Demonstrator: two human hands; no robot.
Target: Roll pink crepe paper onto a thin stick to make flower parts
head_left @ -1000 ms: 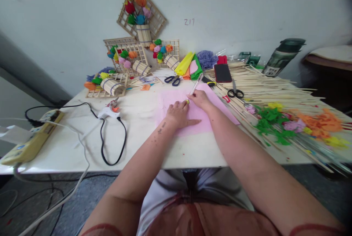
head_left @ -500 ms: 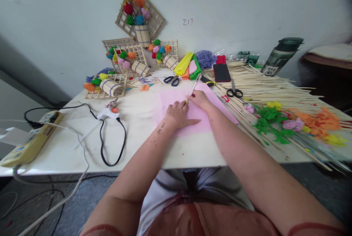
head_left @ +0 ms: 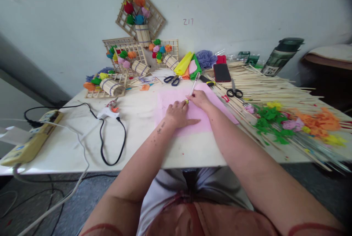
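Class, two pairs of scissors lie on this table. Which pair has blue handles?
The blue-handled scissors beside the folded coloured paper; the other scissors, on the sticks, have black handles.

The pink sheet looks like thin matt paper. The table is smooth, faintly glossy white. The sticks are bare pale wood; the pen looks like shiny plastic.

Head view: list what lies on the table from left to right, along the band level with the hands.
Yellow power strip → black cable loop → white glue gun → left hand flat on the pink paper → right hand holding the pen → green paper flowers → orange paper flowers.
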